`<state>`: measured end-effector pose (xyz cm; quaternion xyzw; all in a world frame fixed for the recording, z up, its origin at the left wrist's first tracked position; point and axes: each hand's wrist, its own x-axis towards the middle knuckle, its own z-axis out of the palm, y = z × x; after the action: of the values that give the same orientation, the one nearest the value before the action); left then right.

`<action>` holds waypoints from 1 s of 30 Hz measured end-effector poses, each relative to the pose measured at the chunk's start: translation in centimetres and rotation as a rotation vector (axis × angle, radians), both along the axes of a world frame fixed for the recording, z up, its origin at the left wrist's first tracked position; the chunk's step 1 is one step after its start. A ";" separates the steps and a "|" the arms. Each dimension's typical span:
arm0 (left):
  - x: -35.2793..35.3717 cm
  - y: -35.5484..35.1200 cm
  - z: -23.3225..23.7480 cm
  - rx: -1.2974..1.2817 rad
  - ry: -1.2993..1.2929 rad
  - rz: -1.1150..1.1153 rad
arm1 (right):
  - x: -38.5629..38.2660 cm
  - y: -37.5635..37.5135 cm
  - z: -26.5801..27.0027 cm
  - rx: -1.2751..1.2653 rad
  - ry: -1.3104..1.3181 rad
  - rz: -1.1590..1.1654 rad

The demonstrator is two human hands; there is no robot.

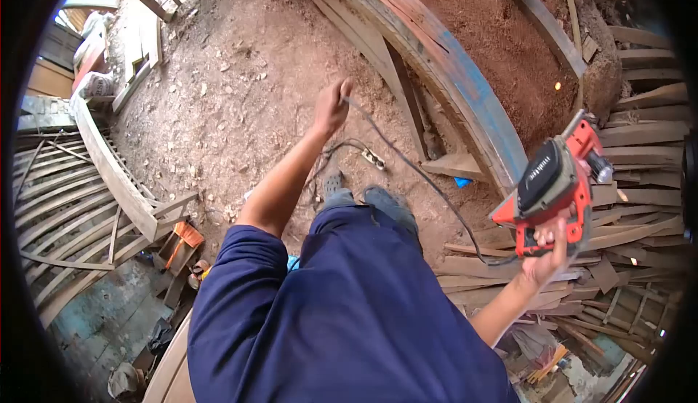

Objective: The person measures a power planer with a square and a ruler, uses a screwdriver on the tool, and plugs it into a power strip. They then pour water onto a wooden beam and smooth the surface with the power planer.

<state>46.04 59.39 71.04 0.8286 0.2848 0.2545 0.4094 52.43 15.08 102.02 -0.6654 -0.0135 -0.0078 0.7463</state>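
My right hand is wrapped around the rear handle of a red and black electric planer, held up and tilted at my right side. A dark power cord runs from the planer's handle across to my left hand. The fingers of that hand are closed on the cord, out in front of me over the ground. Below it, near my feet, lies a socket block with its own cable.
A long curved timber beam with worn blue paint crosses on my right. Stacked curved planks lie at far right, with more slatted timber at left. Wood chips cover the ground. An orange object sits at lower left.
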 end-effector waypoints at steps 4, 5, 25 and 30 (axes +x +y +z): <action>4.9 8.6 11.3 0.071 -0.169 0.019 | -0.3 4.1 -2.9 0.096 0.089 0.027; 6.2 10.6 13.3 0.288 -0.228 -0.009 | -0.5 5.2 -3.3 0.094 0.110 0.020; 3.3 3.3 -0.2 -0.125 0.396 -0.113 | 17.7 17.6 -8.1 -0.815 -0.082 0.745; 0.9 1.3 -3.1 -0.149 0.483 0.176 | 22.4 23.9 -11.6 -0.775 -0.112 0.811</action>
<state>46.90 60.69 67.93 0.8049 0.4631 0.0627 0.3656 74.82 38.98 90.38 -0.8311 -0.3094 0.2498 0.3887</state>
